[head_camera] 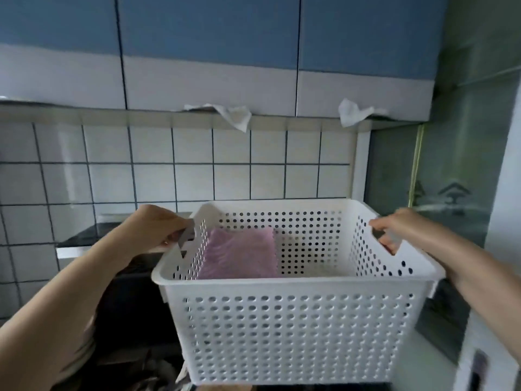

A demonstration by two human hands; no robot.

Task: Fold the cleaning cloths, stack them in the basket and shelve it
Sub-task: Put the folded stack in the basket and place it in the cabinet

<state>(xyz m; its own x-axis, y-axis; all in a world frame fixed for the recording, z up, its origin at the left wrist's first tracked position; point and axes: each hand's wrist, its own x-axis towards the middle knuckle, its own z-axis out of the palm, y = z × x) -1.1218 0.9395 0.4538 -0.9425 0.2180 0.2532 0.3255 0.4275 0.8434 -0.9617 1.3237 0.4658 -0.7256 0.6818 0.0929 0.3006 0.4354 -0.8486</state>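
**A:** The basket, how many were there?

**B:** One basket, white plastic, perforated with round holes on every wall. It was held up in front of the tiled wall, below the blue and white wall cabinets.

**A:** And what was in the basket?

**B:** One folded cleaning cloth, pinkish-purple, lying inside against the basket's left wall. Whether more cloths lay under it I could not tell. The part of the basket to the right of the cloth showed only its perforated wall.

**A:** Who held the basket?

**B:** Two bare hands, one at each end. The left hand had its fingers curled through the handle cut-out in the basket's left wall. The right hand gripped the right wall's handle the same way, fingers hooked through the opening.

**A:** Anything else near the basket?

**B:** Two crumpled white paper towels hung from the lower edge of the cabinets, above the basket, the second nearer its right side. A dark stove top lay behind the basket's left end, past the left hand.
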